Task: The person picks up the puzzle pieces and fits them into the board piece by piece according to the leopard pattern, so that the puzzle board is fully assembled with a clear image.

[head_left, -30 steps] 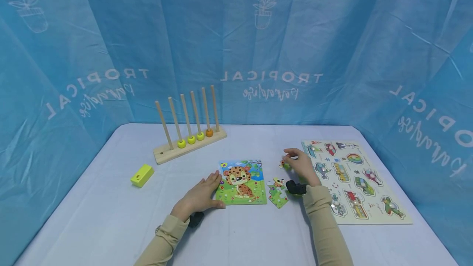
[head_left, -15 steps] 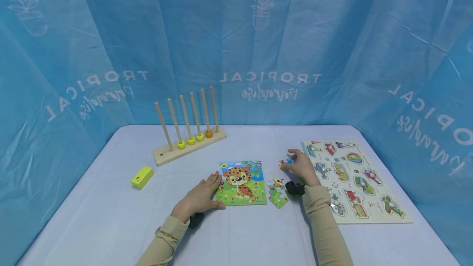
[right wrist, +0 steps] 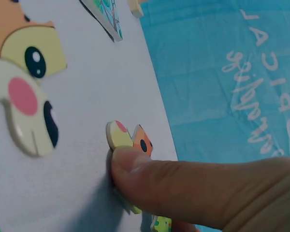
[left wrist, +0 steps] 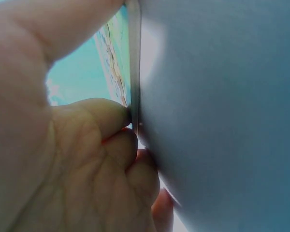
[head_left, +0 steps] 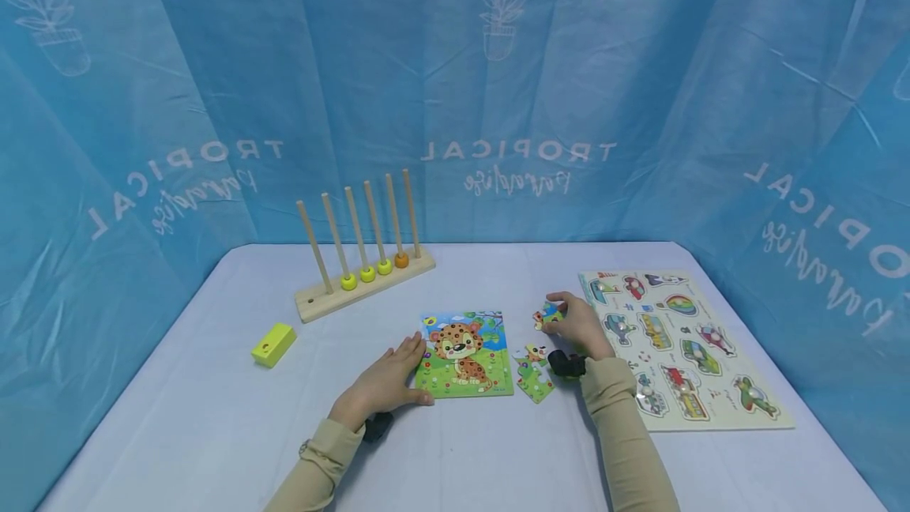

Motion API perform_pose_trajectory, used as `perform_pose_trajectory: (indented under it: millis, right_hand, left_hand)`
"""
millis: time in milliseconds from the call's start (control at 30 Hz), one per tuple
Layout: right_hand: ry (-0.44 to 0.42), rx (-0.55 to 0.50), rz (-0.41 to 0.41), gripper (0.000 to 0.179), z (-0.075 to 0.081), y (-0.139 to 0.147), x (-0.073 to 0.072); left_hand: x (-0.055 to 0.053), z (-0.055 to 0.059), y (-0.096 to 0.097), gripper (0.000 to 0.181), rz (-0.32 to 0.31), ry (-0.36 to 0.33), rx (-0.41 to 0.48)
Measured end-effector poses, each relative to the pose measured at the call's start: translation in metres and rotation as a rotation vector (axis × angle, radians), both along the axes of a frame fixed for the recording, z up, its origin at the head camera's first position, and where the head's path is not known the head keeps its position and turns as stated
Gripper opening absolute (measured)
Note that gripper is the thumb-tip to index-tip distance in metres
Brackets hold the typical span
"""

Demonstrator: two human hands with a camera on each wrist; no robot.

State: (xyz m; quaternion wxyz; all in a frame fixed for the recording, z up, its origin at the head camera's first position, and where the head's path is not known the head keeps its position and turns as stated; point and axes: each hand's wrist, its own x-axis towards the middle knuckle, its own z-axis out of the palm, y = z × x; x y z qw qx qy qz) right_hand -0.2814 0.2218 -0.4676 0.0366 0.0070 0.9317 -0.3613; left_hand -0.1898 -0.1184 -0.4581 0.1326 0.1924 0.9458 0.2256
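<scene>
A small square jigsaw puzzle (head_left: 498,374) with a cartoon leopard lies flat on the table. My left hand (head_left: 387,374) rests at its left side, fingers stretched along the edge and thumb near the front left corner. In the left wrist view, fingertips touch the edge of the board (left wrist: 135,58). To the right of the puzzle, my right hand (head_left: 581,326) pinches a jigsaw piece (right wrist: 118,135) between thumb and fingers, its printed face showing. Loose jigsaw pieces (head_left: 533,382) lie between the puzzle and my right wrist; one carries an eye and muzzle (right wrist: 34,130).
A knob puzzle board (head_left: 718,409) with vehicle pictures lies at the right, partly beneath my right forearm. Back left stands a wooden peg stand (head_left: 316,306) with yellow and orange beads. A yellow-green block (head_left: 273,344) sits at the left.
My right hand has tilted the jigsaw piece, bringing more of its printed face into view, and shifted slightly. The left hand stays on the puzzle's edge.
</scene>
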Motion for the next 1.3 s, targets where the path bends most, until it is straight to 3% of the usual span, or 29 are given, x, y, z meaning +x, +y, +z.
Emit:
perform_pose_trajectory:
  millis: [267,533,667,833,1133,1300]
  right_hand:
    - [0.001,-0.027,-0.01,0.048,0.001,0.002,0.002]
    - [0.061,-0.109,-0.098,0.027,0.003,0.007,0.004]
    - [0.05,-0.13,-0.085,0.024,0.003,0.007,0.003]
    - [0.046,-0.164,-0.014,0.025,0.004,0.003,0.0]
    - [-0.078,-0.321,0.197,0.026,0.009,-0.02,0.008]
    - [-0.116,-0.336,0.298,0.025,0.006,-0.033,0.009]
  left_hand:
    - [-0.001,-0.001,0.0,0.095,-0.007,0.01,-0.009]
    - [-0.002,-0.003,0.0,0.094,-0.02,0.013,0.0]
    - [-0.003,-0.003,-0.001,0.093,-0.018,0.009,-0.006]
    - [-0.004,-0.004,-0.001,0.092,-0.007,0.002,-0.004]
    - [-0.001,-0.004,-0.001,0.087,-0.002,0.023,0.01]
    - [-0.002,-0.004,0.0,0.084,-0.004,0.031,0.0]
